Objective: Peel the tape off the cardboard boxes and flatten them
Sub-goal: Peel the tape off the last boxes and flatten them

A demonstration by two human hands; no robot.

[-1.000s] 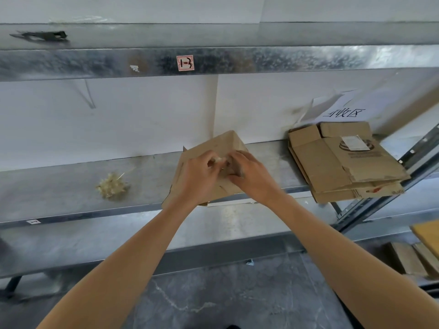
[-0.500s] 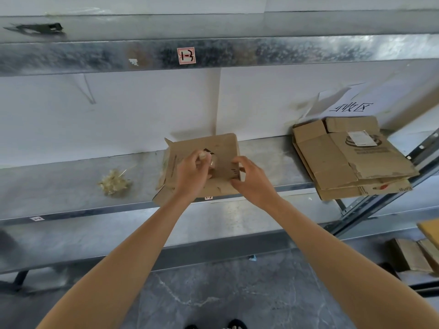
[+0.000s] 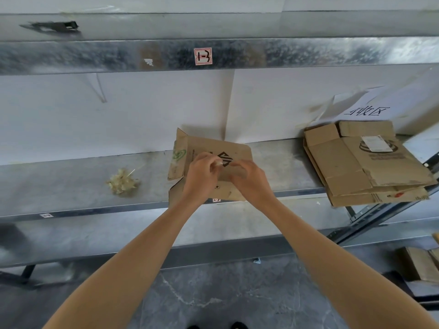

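Two hands: left hand (image 3: 202, 179) and right hand (image 3: 250, 184) meet over the middle of one box, almost touching each other
Left fingers: curled (image 3: 205, 159), pinching a small pale scrap of tape (image 3: 218, 162) just above the cardboard
Right fingers: bent (image 3: 237, 166) over the cardboard right beside that scrap; blur hides whether they pinch the tape too or only press the panel down, so I cannot tell
Box in hand: the box (image 3: 237, 150) lies nearly flat on the shelf (image 3: 71, 186), its printed face up, its near edge hanging a little over the front lip and its left flap tilted up
Tape on it: only the pinched scrap shows; whether more strips remain on the underside is hidden
Spent tape: a crumpled wad of tape (image 3: 122, 181) sits on the same shelf, well apart to the left of the box
Finished pile: a stack of boxes (image 3: 363, 162), already flattened, rests at the right end of the shelf below a paper sign (image 3: 365, 111), its corner poking past the edge
Done, as I judge: several boxes stripped and flattened; this one is collapsed and close to clean
Left, as I judge: pull this last scrap free, drop it with the wad, press the raised flap down and add the box to the pile
Further work: more cardboard (image 3: 418, 264) lies on the floor at lower right; too little of it shows to say whether it needs peeling
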